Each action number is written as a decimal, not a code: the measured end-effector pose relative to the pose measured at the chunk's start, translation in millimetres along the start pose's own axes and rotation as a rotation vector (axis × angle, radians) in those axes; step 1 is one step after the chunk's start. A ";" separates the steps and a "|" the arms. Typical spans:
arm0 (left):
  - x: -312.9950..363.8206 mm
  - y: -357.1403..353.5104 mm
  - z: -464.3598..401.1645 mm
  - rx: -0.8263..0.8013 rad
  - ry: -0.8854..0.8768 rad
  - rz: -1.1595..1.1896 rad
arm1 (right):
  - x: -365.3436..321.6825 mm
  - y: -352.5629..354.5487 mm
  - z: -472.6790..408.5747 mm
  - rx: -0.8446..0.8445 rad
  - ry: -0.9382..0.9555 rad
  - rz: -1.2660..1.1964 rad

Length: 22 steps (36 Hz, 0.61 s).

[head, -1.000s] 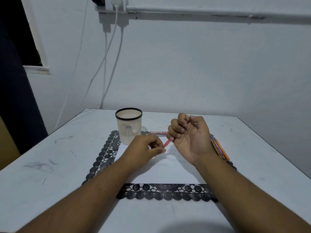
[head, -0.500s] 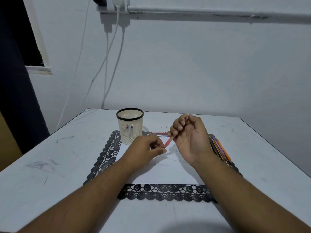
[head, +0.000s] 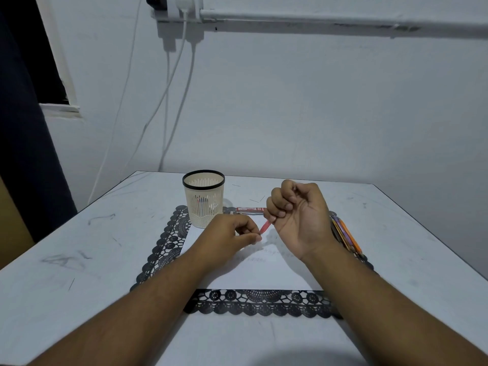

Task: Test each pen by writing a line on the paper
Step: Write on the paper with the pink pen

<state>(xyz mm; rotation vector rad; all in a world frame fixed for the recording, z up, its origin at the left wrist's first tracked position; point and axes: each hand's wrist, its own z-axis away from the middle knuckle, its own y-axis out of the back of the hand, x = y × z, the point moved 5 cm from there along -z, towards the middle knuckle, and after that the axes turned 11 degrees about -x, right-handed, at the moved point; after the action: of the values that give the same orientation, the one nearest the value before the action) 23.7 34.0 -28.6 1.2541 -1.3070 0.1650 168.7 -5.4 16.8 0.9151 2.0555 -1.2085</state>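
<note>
Between the two hands, above the white paper (head: 253,270), a red pen (head: 264,227) is held in a slanted position. The right hand (head: 298,217) has its palm turned up toward the camera and its fingers are curled closed around the upper part of the pen, so only the lower red part shows below the fist. The left hand (head: 229,233) is just beside it, with the back of the hand up, and its thumb and first finger are pinched together at the lower end of the pen; I cannot tell if they hold a cap or the tip itself. Under both hands the paper lies on a black lace mat (head: 163,249), and some faint written lines are visible on the paper near the right wrist. Beyond the left hand a cream pen cup (head: 203,199) with a black rim stands upright on the far left corner of the mat, and a few pens are seen through its slots. Beyond the right fist, another red pen (head: 249,210) lies flat on the bench (head: 79,247). To the right of the right wrist, a group of pens (head: 346,236), orange and other colors, lies together on the edge of the mat. White cables (head: 169,101) hang down the wall behind the bench.
</note>
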 end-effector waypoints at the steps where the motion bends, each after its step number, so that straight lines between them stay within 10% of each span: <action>1: 0.2 -0.4 0.1 -0.005 0.002 0.000 | -0.1 0.1 0.0 -0.004 -0.006 0.003; 22: 2.0 0.5 1.8 0.001 -0.001 0.015 | -2.0 6.0 -1.5 -0.041 0.005 -0.044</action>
<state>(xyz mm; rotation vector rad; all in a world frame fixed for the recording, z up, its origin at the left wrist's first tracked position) 22.9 31.8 -27.2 1.2460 -1.3170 0.1762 174.4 -2.5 16.0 0.8587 2.1064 -1.1836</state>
